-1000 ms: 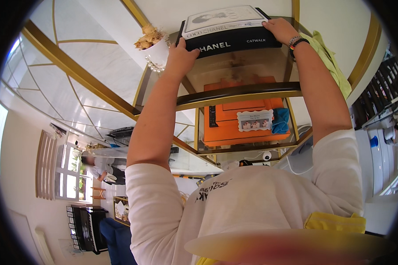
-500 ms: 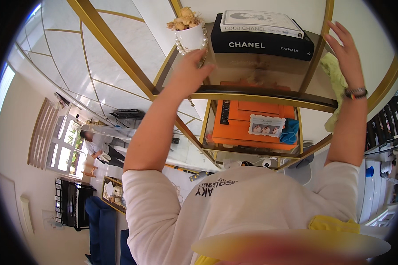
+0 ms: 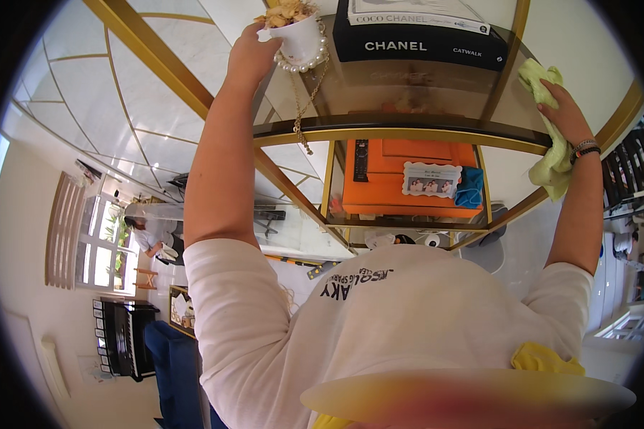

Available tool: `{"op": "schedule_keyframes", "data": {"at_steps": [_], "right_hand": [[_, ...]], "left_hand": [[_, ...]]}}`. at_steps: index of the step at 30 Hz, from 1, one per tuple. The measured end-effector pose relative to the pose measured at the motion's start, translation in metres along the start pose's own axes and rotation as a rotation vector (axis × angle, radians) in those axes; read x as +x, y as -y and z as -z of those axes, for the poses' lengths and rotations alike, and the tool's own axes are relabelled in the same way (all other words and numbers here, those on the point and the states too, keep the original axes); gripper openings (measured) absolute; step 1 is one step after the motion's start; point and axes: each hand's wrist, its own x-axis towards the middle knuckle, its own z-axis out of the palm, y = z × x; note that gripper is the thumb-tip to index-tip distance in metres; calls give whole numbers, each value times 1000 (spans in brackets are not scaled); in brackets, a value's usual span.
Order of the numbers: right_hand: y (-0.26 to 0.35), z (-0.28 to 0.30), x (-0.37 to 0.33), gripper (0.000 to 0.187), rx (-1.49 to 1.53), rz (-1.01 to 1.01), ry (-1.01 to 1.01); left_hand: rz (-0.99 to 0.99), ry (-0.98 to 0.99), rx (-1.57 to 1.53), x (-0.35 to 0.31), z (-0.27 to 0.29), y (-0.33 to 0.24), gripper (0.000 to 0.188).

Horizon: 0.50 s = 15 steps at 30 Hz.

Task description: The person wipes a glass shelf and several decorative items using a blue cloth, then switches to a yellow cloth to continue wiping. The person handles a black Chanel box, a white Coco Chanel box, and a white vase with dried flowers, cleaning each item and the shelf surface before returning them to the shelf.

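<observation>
My left hand (image 3: 253,54) is closed on the left side of a white pot (image 3: 297,43) with dried tan flowers (image 3: 290,13) in it. A pearl strand (image 3: 305,66) hangs round the pot, and a gold chain (image 3: 304,118) dangles over the front edge of the dark glass shelf (image 3: 401,89). At the shelf's right end, my right hand (image 3: 567,113) grips a light green cloth (image 3: 549,168), which hangs down past the gold frame. The fingertips of my left hand are partly hidden behind the pot.
A black book (image 3: 418,46) and a white book (image 3: 418,16) lie stacked beside the pot. Below are orange boxes (image 3: 379,193), a remote (image 3: 361,161), a scalloped photo frame (image 3: 431,179) and a blue pouch (image 3: 469,187). Gold posts (image 3: 157,53) flank the shelf. A person (image 3: 150,239) is far left.
My left hand has moved from in front of the pearls to the pot's left side and taken hold of it. My right hand, spread before, has come down and closed on the cloth.
</observation>
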Motion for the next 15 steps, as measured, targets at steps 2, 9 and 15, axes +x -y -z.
{"op": "schedule_keyframes", "data": {"at_steps": [2,9,15], "right_hand": [[1,-2,-1,51,-9,6,-39],[12,-6,-6,42,-35,-60,-168],[24,-2,-11,37,-11,-154,-226]], "left_hand": [[3,-8,0,5,-8,-2,56],[-38,62,76,18,-17,-6,52],[-51,154,-19,24,-23,-4,58]]}}
